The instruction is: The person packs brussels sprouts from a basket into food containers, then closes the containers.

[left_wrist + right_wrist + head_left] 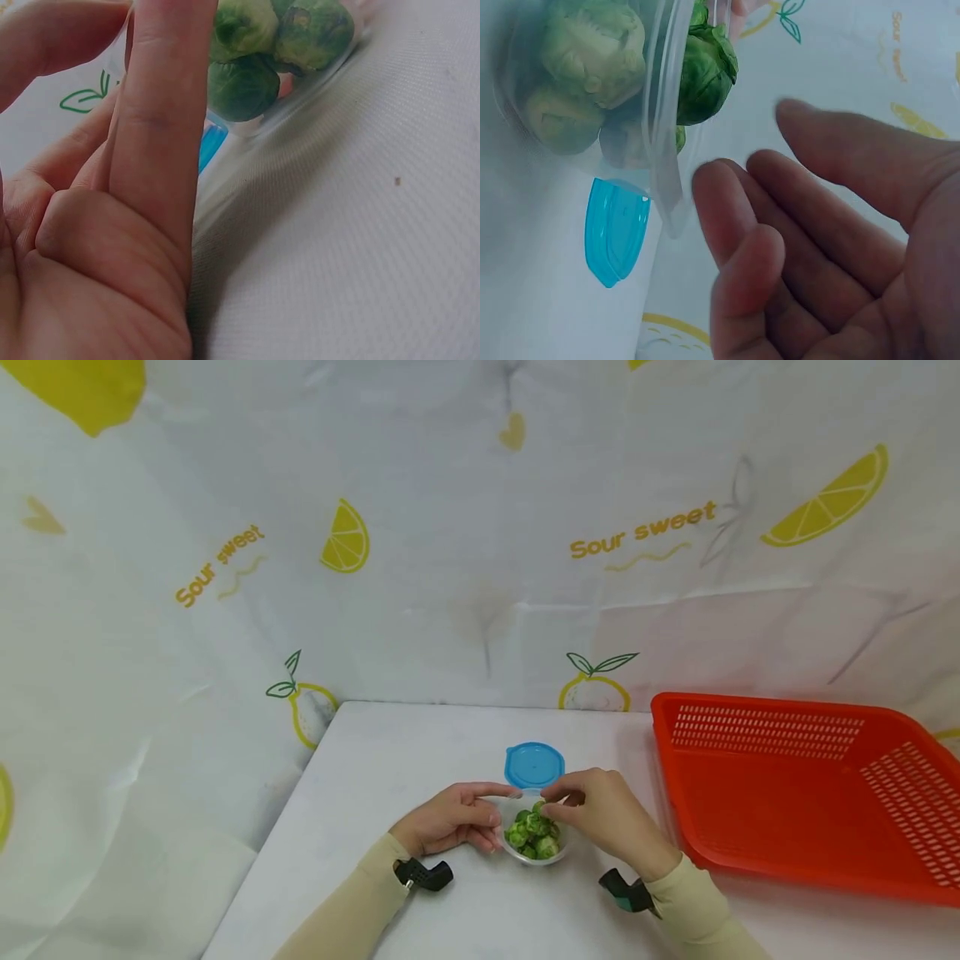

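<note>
A clear plastic bowl (536,863) stands in front of the person, with several green Brussels sprouts (531,837) heaped inside. From its left side the left hand (456,818) holds the bowl, index finger along the far rim and thumb at the near left rim. In the left wrist view, sprouts (244,88) show past that hand's long fingers. At the right rim hovers the right hand (603,814), its fingers loosely bent; the right wrist view shows nothing between thumb and fingertips. One leafy sprout (705,75) rises above the rim there.
Just behind the bowl lies a round blue lid (534,766) with a small tab. A large red basket (795,802) with perforated walls stands on the right side of the white table (405,743). Lemon-printed cloth hangs behind and to the left.
</note>
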Motion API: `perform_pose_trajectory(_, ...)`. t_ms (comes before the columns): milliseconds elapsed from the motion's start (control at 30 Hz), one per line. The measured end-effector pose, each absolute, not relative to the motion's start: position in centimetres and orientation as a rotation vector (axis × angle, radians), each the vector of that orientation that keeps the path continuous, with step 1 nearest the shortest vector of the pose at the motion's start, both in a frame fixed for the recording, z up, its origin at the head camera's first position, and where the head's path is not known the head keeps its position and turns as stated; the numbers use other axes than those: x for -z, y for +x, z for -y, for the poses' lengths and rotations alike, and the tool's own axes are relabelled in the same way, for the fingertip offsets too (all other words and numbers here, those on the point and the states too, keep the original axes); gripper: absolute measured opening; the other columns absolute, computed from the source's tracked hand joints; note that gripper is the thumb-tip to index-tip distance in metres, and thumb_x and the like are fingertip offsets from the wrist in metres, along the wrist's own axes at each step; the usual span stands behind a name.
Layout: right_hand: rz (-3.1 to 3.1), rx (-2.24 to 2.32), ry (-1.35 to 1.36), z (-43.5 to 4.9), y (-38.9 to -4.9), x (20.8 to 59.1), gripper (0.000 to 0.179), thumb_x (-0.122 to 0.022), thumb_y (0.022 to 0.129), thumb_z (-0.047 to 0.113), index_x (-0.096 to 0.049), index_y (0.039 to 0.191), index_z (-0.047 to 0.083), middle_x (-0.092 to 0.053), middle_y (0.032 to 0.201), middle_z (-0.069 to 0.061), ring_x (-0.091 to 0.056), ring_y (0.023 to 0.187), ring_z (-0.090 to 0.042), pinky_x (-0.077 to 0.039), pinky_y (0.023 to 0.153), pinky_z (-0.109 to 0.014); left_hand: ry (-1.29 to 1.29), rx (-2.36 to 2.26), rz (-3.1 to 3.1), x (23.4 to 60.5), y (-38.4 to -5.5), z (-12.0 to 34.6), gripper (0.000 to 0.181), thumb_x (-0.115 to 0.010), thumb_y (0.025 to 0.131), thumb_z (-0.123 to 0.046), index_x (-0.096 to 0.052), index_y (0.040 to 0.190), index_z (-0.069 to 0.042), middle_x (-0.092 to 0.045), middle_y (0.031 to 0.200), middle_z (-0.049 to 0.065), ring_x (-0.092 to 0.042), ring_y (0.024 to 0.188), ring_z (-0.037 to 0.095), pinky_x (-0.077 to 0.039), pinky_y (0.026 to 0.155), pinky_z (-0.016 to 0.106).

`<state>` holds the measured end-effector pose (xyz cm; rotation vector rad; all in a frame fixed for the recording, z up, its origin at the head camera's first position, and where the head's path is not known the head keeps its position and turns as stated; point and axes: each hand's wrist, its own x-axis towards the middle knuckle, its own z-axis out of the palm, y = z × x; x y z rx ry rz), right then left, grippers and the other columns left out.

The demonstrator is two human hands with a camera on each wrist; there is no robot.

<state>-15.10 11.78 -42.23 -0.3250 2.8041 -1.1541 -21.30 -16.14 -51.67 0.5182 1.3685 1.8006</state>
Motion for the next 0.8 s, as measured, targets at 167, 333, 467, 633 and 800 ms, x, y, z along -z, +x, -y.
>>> perform_pose_trajectory(167, -2.852, 1.246, -0.275, -12.2, -16.2, 42.7, 0.019, -0.077, 0.101, 0.024, -0.084, 0.116, 0.013, -0.081, 0.102, 0.001, -0.07, 0.088, -0.013, -0.063, 0.076, -0.027, 0.508, -1.804, -1.366, 51.5, -21.3, 16.0, 0.06, -0.065, 0.104, -0.006, -0.047, 0.161, -0.004, -0.08, 0.092, 0.003, -0.081, 0.084, 0.014, -0.069, 0.077, 0.029)
perform_pose_trajectory(333, -2.845, 1.312, -0.123, -12.4, -17.9, 44.0, 0.027, -0.067, 0.107, 0.021, -0.079, 0.126, 0.006, -0.08, 0.115, -0.01, -0.071, 0.097, -0.021, -0.067, 0.084, -0.037, 0.478, -1.767, -1.445, 51.4, -21.5, 16.3, 0.055, -0.064, 0.106, -0.01, -0.051, 0.159, -0.007, -0.078, 0.093, 0.005, -0.081, 0.083, 0.015, -0.07, 0.079, 0.031)
perform_pose_trajectory(467, -2.779, 1.315, 0.009, -12.5, -19.3, 45.2, 0.034, -0.061, 0.109, 0.022, -0.074, 0.133, 0.001, -0.077, 0.122, -0.017, -0.071, 0.101, -0.025, -0.067, 0.089, -0.043, 0.368, -1.737, -1.687, 50.5, -22.6, 16.9, 0.047, -0.063, 0.109, -0.019, -0.059, 0.153, -0.006, -0.076, 0.096, 0.008, -0.08, 0.084, 0.017, -0.07, 0.081, 0.033)
perform_pose_trajectory(633, -2.724, 1.262, 0.076, -13.2, -21.0, 46.2, 0.039, -0.058, 0.11, 0.023, -0.07, 0.138, -0.002, -0.073, 0.132, -0.022, -0.068, 0.117, -0.036, -0.062, 0.104, -0.053, 0.157, -1.692, -2.027, 48.7, -25.1, 16.2, 0.042, -0.065, 0.108, -0.024, -0.068, 0.14, 0.004, -0.079, 0.107, 0.02, -0.081, 0.089, 0.018, -0.069, 0.085, 0.034)
perform_pose_trajectory(800, -2.701, 1.215, 0.056, -13.5, -21.9, 46.6, 0.04, -0.058, 0.11, 0.021, -0.071, 0.136, -0.006, -0.071, 0.137, -0.026, -0.062, 0.129, -0.045, -0.057, 0.111, -0.059, 0.051, -1.619, -2.122, 47.4, -26.9, 14.1, 0.038, -0.068, 0.106, -0.021, -0.071, 0.131, 0.007, -0.078, 0.114, 0.022, -0.078, 0.089, 0.014, -0.069, 0.087, 0.03)
